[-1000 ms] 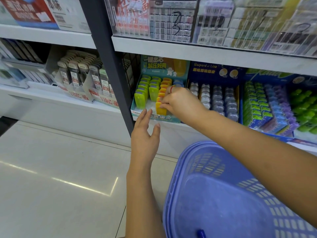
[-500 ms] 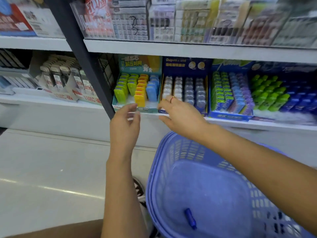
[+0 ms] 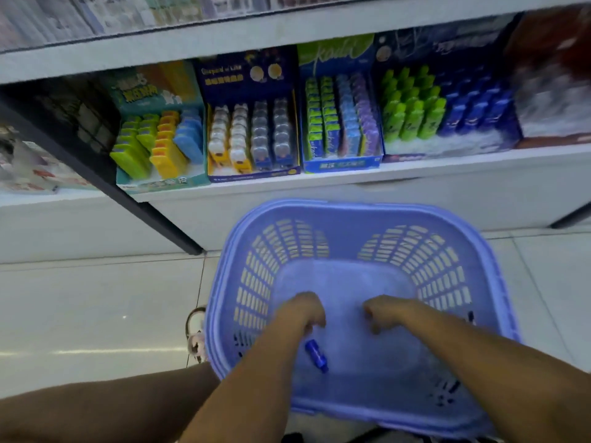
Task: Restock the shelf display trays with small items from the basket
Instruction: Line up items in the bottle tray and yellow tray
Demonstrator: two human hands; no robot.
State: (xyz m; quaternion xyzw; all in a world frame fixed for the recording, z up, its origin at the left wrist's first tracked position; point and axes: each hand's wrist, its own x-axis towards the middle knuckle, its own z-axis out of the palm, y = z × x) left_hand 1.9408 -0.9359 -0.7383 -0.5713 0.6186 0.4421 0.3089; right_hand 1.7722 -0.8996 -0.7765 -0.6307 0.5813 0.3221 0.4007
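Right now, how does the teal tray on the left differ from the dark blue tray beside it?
The teal tray holds flat green, yellow and blue blocks; the dark blue tray holds rounded clear packs. The teal tray's blue row stops short of the front lip; the dark blue tray's rows reach it. Both stand on the same shelf, four rows each.

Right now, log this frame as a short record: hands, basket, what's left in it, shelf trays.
basket: purple, below shelf
blue item: lying on basket bottom, only one visible
left hand: in basket, fingers curled down, just above blue item; grip unclear
right hand: in basket, fingers curled down; palm hidden
display trays: side by side on shelf, rows filled
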